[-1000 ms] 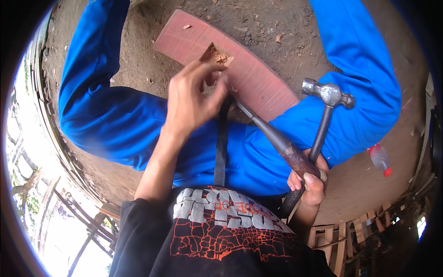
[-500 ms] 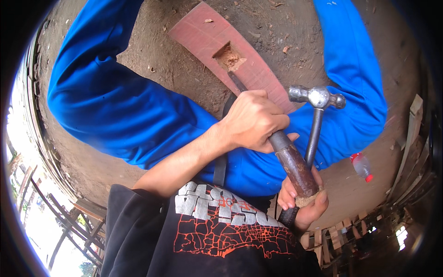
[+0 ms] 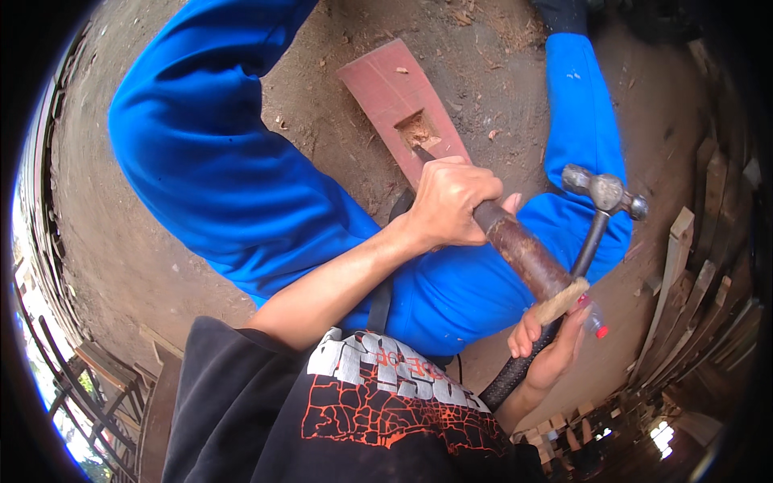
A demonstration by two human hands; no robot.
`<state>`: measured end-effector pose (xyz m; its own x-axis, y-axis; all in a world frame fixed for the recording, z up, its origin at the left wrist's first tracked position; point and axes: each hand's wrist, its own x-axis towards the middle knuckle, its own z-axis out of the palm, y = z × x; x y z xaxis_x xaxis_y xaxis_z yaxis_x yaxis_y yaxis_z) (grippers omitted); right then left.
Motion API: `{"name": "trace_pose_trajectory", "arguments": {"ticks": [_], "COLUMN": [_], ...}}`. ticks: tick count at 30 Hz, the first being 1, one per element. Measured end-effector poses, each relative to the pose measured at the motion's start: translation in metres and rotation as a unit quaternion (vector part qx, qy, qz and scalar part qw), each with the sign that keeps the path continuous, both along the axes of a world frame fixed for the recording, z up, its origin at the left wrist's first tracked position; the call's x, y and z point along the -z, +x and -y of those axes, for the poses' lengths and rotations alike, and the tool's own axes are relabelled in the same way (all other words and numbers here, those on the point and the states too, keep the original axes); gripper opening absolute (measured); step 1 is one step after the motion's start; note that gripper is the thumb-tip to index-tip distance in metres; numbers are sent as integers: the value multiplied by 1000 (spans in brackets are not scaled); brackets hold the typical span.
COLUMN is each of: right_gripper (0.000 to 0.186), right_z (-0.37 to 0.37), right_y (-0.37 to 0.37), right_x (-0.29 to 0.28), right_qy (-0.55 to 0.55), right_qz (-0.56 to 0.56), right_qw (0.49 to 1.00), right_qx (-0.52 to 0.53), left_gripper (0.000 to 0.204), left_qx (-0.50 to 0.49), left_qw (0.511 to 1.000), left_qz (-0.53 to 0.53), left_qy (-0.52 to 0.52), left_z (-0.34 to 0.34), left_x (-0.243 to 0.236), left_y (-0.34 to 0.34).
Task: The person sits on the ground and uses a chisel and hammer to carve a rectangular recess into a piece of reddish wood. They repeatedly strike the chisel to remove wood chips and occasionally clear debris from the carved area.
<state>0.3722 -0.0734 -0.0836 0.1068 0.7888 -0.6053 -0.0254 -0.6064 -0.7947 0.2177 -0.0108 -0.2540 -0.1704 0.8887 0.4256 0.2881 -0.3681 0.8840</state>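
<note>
My left hand [image 3: 455, 201] is wrapped round a chisel [image 3: 525, 248] with a thick brown wooden handle and a dark metal blade. The blade's tip meets the near edge of a rectangular recess [image 3: 416, 129] cut in a reddish wooden board [image 3: 386, 76]. Loose chips and rough pale wood show inside the recess. My right hand [image 3: 555, 354] grips a ball-peen hammer [image 3: 605, 193] by its black textured handle, head upward. The hammer handle passes behind the chisel's frayed butt end, which hides part of my right fingers.
My blue-trousered legs [image 3: 217, 161] bend around the board on the dirt floor [image 3: 322, 105], where wood chips lie scattered. A plastic bottle with a red cap [image 3: 598, 326] is beyond my right hand. Wood pieces [image 3: 684, 241] lean at the right; slatted timber [image 3: 88, 378] stands at the left.
The view has shifted. The chisel's butt end and the hammer head now appear farther right, and the chisel slants more. Both hands keep their holds; the blade tip remains at the recess.
</note>
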Motion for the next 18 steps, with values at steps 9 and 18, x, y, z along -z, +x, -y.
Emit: {"name": "trace_pose_trajectory", "arguments": {"ticks": [9,18], "right_gripper": [43,55], "right_z": [-28,-24], "right_y": [34,28], "right_x": [-82,-245], "right_qy": [241,473], "right_qz": [163,114], "right_qw": [952,831], "right_qx": [-90,-270], "left_gripper": [28,32], "left_qx": [-109,-154], "left_qw": [987,982], "left_qz": [48,74], "left_qy": [-104,-85], "left_z": [-27,-24], "left_x": [-4,-4], "left_y": [-2,-8]}}
